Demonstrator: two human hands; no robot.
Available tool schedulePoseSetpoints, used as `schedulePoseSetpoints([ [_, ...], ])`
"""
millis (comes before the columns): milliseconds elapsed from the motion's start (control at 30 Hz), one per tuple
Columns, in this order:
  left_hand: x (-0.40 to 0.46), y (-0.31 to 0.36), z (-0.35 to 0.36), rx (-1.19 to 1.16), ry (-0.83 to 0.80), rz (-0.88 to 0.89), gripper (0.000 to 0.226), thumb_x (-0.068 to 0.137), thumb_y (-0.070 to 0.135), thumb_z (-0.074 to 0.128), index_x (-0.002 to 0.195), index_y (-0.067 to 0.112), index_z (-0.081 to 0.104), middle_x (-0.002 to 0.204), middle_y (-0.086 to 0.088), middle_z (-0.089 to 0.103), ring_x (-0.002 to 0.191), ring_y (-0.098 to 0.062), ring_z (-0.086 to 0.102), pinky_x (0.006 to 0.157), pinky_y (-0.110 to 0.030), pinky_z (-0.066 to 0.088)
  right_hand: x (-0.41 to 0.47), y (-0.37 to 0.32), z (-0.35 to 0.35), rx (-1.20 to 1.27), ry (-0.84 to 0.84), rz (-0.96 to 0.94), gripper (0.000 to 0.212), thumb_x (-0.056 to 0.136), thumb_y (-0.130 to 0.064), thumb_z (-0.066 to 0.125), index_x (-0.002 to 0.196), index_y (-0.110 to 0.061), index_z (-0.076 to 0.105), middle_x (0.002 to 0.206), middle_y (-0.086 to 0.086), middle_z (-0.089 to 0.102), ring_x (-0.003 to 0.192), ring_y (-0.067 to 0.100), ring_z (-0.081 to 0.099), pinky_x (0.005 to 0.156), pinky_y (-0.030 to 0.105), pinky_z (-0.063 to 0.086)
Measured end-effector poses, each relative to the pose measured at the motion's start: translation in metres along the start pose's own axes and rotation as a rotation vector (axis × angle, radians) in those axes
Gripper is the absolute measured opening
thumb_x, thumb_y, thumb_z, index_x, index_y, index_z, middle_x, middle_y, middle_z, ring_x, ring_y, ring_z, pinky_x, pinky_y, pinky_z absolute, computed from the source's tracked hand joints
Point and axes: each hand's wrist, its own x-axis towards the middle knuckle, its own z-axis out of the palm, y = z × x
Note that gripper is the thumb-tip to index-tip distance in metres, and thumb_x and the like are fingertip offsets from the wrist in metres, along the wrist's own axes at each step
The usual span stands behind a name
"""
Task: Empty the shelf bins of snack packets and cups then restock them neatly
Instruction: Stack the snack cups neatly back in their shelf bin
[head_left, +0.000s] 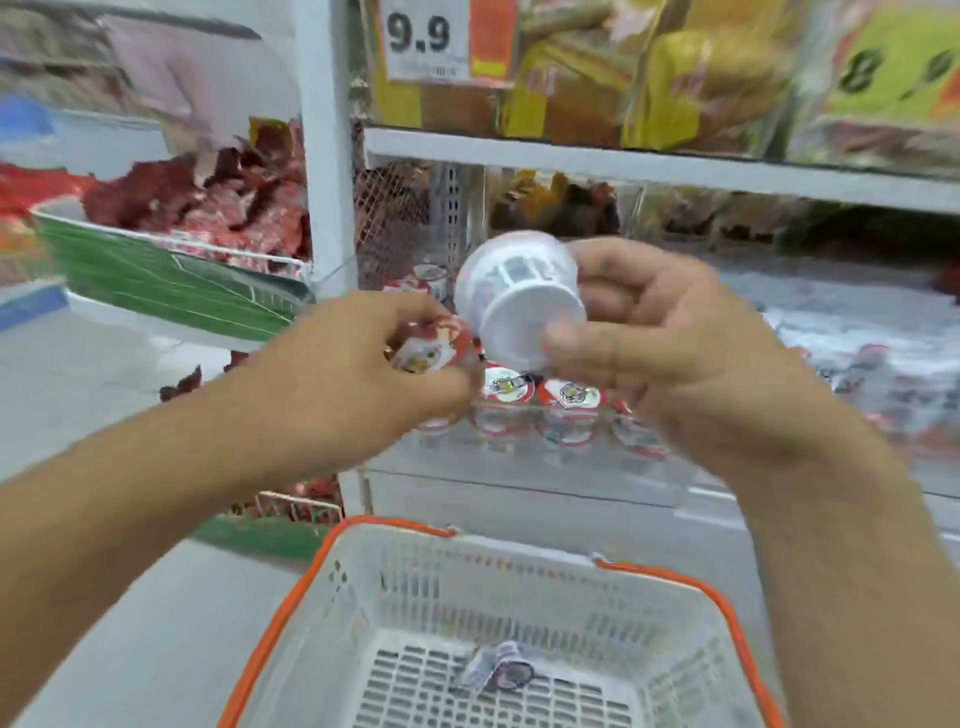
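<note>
Both hands are raised in front of a shelf bin of snack cups, and both are grasping cups. The right hand (670, 338) grips a white cup (519, 299), tilted so its plain base faces the camera; the thumb lies across the near side of the base and the fingers curl round the far wall. The left hand (363, 374) holds a smaller red-lidded cup (428, 348) pinched in its curled fingers, just left of the white cup and nearly touching it. Below and behind the hands, a clear shelf bin (519, 467) carries a row of more lidded cups (540, 392), their red and white lids facing up. Nearest the camera sits a white basket with an orange rim (291, 613), and a single small packet or cup (501, 670) lies on its slatted floor; blur keeps me from saying which it is. To the far left, a wire bin (171, 244) holds dark red snack packets (208, 202). On the shelf above, yellow packets (685, 88) stand behind a price tag reading 9.9 (426, 36). The whole view is smeared with motion blur.
</note>
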Motion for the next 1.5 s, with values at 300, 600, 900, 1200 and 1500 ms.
schedulePoseSetpoints([
  [300,0.024,-0.043,0.007,0.393,0.258,-0.085,0.065,0.07,0.049,0.073,0.129,0.028,0.057,0.108,-0.004,0.069,0.099,-0.027,0.062,0.085,-0.038,0.051,0.162,0.071,-0.021,-1.365,0.011,0.024,0.043,0.064,-0.027,0.093,0.101,-0.013,0.075,0.092,-0.002,0.069,0.088,0.019,0.066,0.078,0.034,0.057],
  [600,0.029,-0.058,0.006,0.27,0.281,-0.081,0.046,0.061,0.051,0.076,0.099,0.035,0.055,0.088,0.002,0.067,0.077,-0.02,0.063,0.067,-0.035,0.054,0.171,0.086,-0.033,-1.434,-0.202,0.004,0.046,0.078,-0.027,0.083,0.119,-0.008,0.072,0.117,0.006,0.072,0.106,0.019,0.066,0.088,0.024,0.049],
  [900,0.029,-0.053,0.013,0.24,0.331,-0.062,0.052,0.066,0.045,0.082,0.113,0.031,0.062,0.096,0.003,0.07,0.086,-0.021,0.066,0.079,-0.039,0.056,0.17,0.099,-0.031,-1.511,-0.17,-0.036,0.033,0.081,-0.036,0.08,0.107,-0.016,0.076,0.102,0.002,0.074,0.089,0.02,0.066,0.08,0.039,0.057],
  [1200,0.043,-0.05,0.023,-0.002,0.581,0.027,0.061,0.072,0.035,0.086,0.122,0.021,0.055,0.094,0.014,0.06,0.082,-0.013,0.063,0.074,-0.026,0.051,0.128,0.022,-0.005,-0.358,-0.206,0.55,0.041,0.092,-0.047,0.061,0.104,-0.008,0.066,0.095,0.009,0.074,0.096,0.028,0.072,0.079,0.034,0.06],
  [1500,0.044,-0.059,0.04,0.389,0.209,0.111,0.04,0.093,0.048,0.057,0.123,0.021,0.06,0.123,-0.003,0.065,0.111,-0.028,0.059,0.091,-0.043,0.049,0.14,0.046,-0.037,-0.491,0.271,0.725,0.016,0.095,-0.005,0.063,0.109,0.002,0.061,0.11,0.02,0.071,0.09,0.027,0.075,0.065,0.03,0.063],
])
